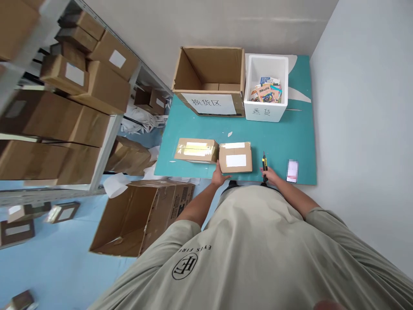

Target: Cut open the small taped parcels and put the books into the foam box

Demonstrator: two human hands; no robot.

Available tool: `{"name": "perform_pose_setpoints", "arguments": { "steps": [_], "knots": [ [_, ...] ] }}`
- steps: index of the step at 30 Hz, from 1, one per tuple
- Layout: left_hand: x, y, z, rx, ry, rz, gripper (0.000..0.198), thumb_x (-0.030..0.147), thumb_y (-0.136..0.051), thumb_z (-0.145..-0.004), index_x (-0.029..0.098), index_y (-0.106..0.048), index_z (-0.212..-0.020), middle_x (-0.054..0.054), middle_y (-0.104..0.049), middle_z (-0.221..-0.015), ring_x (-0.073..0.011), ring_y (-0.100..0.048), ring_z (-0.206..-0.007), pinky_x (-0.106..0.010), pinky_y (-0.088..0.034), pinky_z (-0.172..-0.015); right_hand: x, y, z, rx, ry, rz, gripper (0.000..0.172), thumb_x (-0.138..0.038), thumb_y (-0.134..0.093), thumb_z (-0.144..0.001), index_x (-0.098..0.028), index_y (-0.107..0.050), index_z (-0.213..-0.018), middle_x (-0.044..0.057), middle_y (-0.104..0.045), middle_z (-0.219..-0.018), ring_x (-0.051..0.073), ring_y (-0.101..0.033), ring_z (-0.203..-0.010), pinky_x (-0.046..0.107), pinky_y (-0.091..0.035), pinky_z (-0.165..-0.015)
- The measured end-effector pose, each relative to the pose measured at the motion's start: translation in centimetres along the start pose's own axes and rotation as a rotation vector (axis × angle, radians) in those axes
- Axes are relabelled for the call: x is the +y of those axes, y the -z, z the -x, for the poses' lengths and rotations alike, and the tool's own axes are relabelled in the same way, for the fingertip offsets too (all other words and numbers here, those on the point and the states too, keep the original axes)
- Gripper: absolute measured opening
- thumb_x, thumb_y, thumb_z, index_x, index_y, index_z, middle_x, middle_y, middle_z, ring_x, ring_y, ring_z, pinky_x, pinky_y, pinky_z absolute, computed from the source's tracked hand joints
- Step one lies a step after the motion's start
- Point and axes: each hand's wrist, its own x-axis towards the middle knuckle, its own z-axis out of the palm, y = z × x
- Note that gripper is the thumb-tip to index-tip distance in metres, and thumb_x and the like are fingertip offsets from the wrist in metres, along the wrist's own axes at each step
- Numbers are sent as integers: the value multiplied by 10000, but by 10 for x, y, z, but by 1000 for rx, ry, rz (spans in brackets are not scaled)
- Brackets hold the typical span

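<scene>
My right hand (270, 175) is closed around a black and yellow utility knife (265, 165), held upright at the table's front edge. My left hand (219, 175) rests at the near left corner of a small cardboard box (235, 150) with white labels, fingers spread and touching it. To the left of that box lies another taped cardboard box (196, 150) with a yellow and white label, close beside it. A phone (292, 170) with a lit screen lies right of my right hand.
On the green table (206, 125) stand a large open carton (213, 101) and a white foam box (266, 111) holding colourful booklets. A big open carton (167, 215) sits on the floor at left. Shelves (111, 142) full of boxes line the left side; a wall (361, 107) bounds the right.
</scene>
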Motion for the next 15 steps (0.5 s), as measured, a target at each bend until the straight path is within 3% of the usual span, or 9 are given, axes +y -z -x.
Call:
{"name": "perform_pose_setpoints", "arguments": {
  "steps": [2,6,11,15],
  "knots": [
    [1,-4,-3,16,43,78,1334,351,-1123,-703,237,-430,-1836,-181,-767,-1650,-439,-712,-1558,-588,-566,-1335,-9,-14,-2,-48,23,-28,345,-182,-681,-610,-268,-609,-937,-52,-621,-798,168,-628,-781,243,-528,-695],
    [13,-8,-14,9,84,150,1091,423,-1133,-687,197,-632,-1629,-177,-841,-1486,-387,-794,-1415,-522,-639,-1233,-31,-27,-4,-137,42,-67,325,-208,-692,-587,-269,-579,-886,-71,-583,-749,154,-571,-729,238,-474,-653],
    [41,12,-39,16,-22,52,944,653,-1071,-771,191,-706,-1509,-139,-886,-1220,-373,-845,-1198,-502,-678,-1104,-61,-8,6,-131,67,-112,378,-232,-752,-629,-275,-606,-975,-67,-641,-802,159,-608,-718,259,-531,-658],
    [84,23,-75,73,-41,-77,872,840,-932,-851,209,-732,-1419,-167,-887,-1186,-420,-841,-1237,-528,-651,-1116,-94,10,9,-36,101,-95,329,-292,-794,-761,-293,-547,-978,-56,-628,-794,178,-645,-740,273,-584,-661]
  ]
}}
